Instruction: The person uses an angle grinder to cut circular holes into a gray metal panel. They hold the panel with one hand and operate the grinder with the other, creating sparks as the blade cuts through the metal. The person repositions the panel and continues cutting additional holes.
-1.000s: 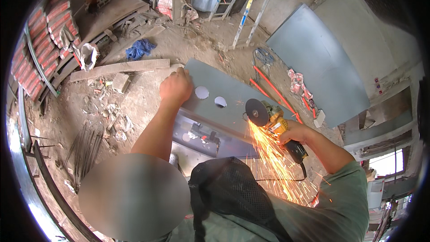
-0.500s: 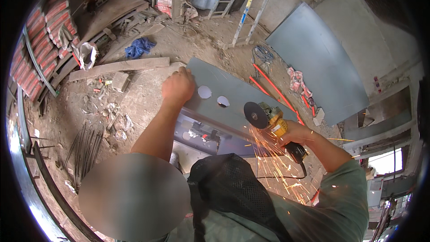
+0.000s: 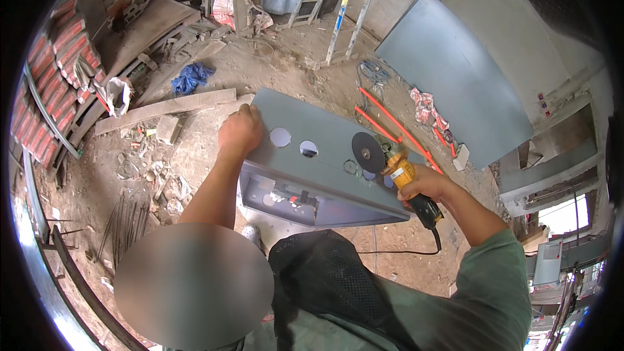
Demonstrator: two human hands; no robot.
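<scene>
Plainly, the grey metal box (image 3: 279,112) lies in the middle of the floor, its open side facing the near edge. The left hand (image 3: 240,131) is at its far left corner, fingers bent in against the edge; their tips are out of sight, so how firmly they hold can't be told. The right hand (image 3: 424,185) is closed around the yellow grinder (image 3: 402,173), fingers wrapped underneath and mostly hidden. Its dark disc (image 3: 366,154) is over the right part of the box, covering some of the top — whether it touches is unclear. Round holes show left of the disc, others partly behind the tool. Inside the box, small dark fittings (image 3: 290,197) are too shadowed to make out. Near left, a blurred oval blocks the view — a shoe (image 3: 252,234) peeks out beside it. The cord (image 3: 416,253) disappears behind black mesh (image 3: 331,270).
</scene>
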